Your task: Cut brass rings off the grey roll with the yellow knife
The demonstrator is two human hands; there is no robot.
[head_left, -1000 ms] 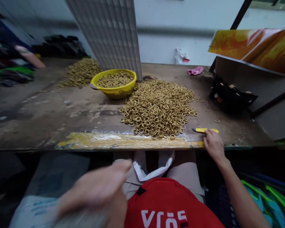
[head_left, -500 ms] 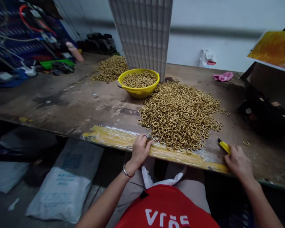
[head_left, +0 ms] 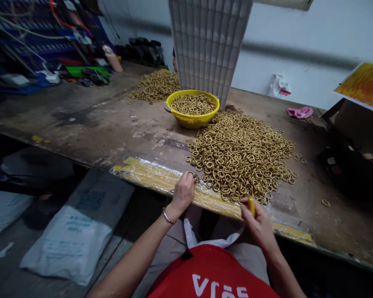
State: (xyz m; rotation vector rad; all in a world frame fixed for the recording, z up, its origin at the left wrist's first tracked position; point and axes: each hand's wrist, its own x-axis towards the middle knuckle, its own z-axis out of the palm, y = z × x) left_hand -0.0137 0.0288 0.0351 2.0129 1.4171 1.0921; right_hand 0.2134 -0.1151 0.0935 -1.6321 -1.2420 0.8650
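Observation:
A broad heap of gold-coloured rings (head_left: 242, 153) lies on the worktable, spreading almost to its taped front edge. At the heap's near left corner, my left hand (head_left: 183, 192) is closed, with a small gold-coloured ring (head_left: 197, 179) at its fingertips. My right hand (head_left: 257, 219) grips a yellow utility knife (head_left: 251, 205) at the heap's near edge; the knife is held upright and its blade is hard to make out. Behind the heap stands a yellow basin (head_left: 192, 120) filled with the same rings.
A tall grey ribbed panel (head_left: 208, 45) rises behind the basin, with a second ring heap (head_left: 158, 85) to its left. A pink cloth (head_left: 300, 112) and a dark bag-like object (head_left: 351, 174) are at the right. White sacks (head_left: 71, 231) lie on the floor. Yellow tape (head_left: 152, 174) covers the table edge.
My right hand has moved left with the utility knife, from the bare table on the right to the heap's near edge. My left hand has stayed nearly in place. The view has shifted slightly.

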